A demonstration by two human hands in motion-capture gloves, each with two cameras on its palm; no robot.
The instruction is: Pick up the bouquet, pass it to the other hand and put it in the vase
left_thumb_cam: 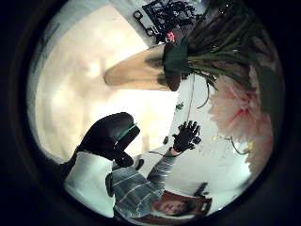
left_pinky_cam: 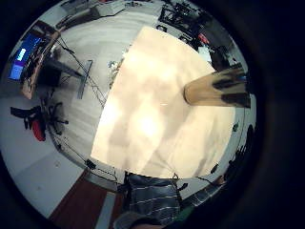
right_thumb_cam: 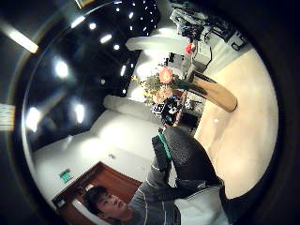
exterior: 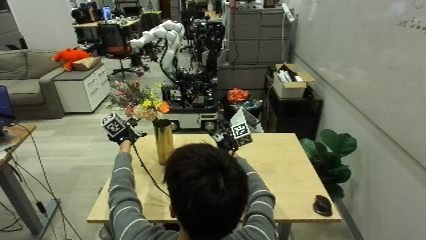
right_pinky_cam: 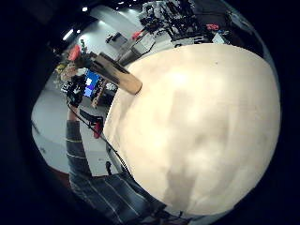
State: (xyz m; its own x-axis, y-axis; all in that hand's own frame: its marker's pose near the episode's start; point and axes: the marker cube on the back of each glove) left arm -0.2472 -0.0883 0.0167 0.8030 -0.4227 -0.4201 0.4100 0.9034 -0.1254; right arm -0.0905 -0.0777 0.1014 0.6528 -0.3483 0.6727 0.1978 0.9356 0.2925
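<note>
The tall tan cylindrical vase (exterior: pixel 163 141) stands upright on the light wooden table (exterior: pixel 293 180), near its far left part. The bouquet of pink, yellow and orange flowers (exterior: pixel 138 103) sits in the vase, blooms spreading above the rim toward the left.

The left hand (exterior: pixel 120 131) is raised just left of the vase, beside the blooms; whether its fingers are spread or curled cannot be told. The right hand (exterior: pixel 226 137) is raised to the right of the vase, apart from it, fingers spread and holding nothing, as the left thumb side palm view (left_thumb_cam: pixel 186 135) shows.

A black computer mouse (exterior: pixel 322 205) lies at the near right table corner, well apart from the vase. A green potted plant (exterior: pixel 331 150) stands beside the table's right edge.
</note>
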